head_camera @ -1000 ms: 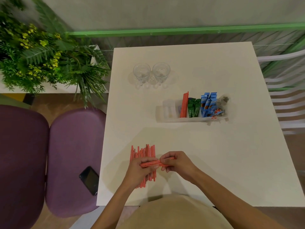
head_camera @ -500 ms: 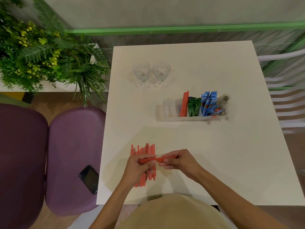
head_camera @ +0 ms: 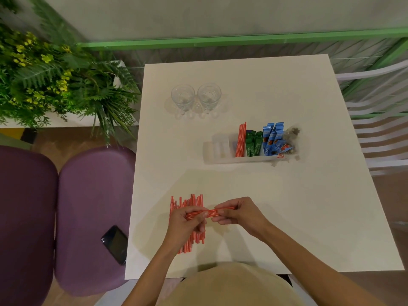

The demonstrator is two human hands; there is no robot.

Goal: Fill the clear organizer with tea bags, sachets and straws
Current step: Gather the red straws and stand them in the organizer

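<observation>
L hand [head_camera: 187,223] + R hand [head_camera: 239,215] both pinch small straw bundle [head_camera: 210,212]. I flag risk: grip slackens, straws fan out, miss organizer [head_camera: 220,159] slot.

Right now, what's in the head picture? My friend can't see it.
A left hand and right hand hold a bunch of red straws over a straw pile on a white table. Farther back, a clear organizer holds straws and sachets, with two glasses beyond.

White table [head_camera: 287,206]: organizer [head_camera: 217,149], glasses [head_camera: 182,99], straws [head_camera: 187,200]
</observation>
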